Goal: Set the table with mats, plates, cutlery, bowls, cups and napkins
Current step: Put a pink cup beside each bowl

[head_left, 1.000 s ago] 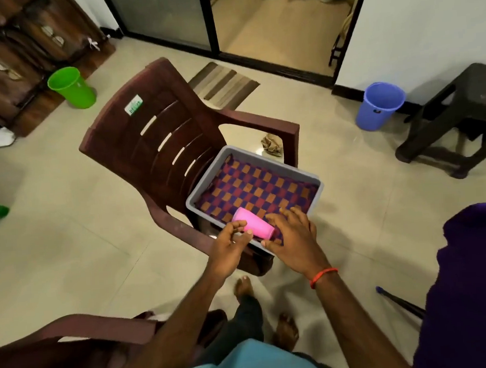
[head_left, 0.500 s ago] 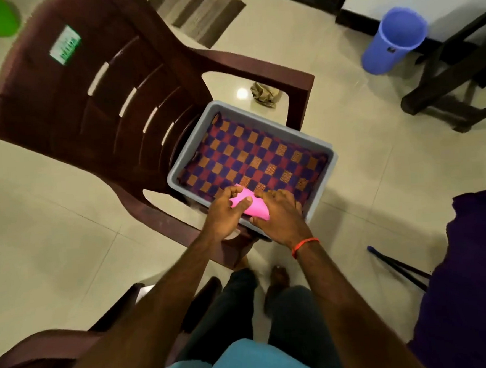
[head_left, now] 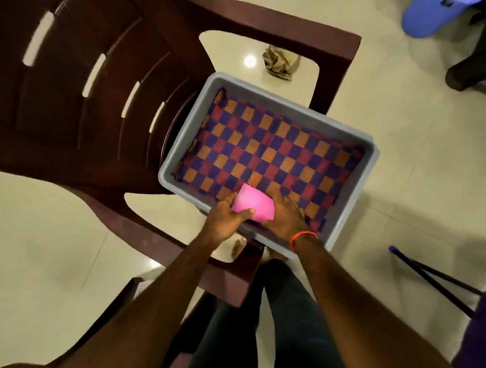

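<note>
A grey tub (head_left: 261, 90) sits on the seat of a brown plastic chair (head_left: 87, 114), its floor covered by a checked mat (head_left: 262, 148) in orange, red and blue. The pink cup (head_left: 255, 201) lies on its side over the mat at the tub's near rim, about midway along it. The left hand (head_left: 224, 218) grips the cup, thumb curled over its near side. The right hand (head_left: 285, 212), a red thread (head_left: 303, 235) at its wrist, lies just beside the cup with fingers straight and flat on the mat. On the floor past the tub's far rim lies a crumpled cloth (head_left: 280, 62); a blue bucket (head_left: 430, 1) stands well apart.
</note>
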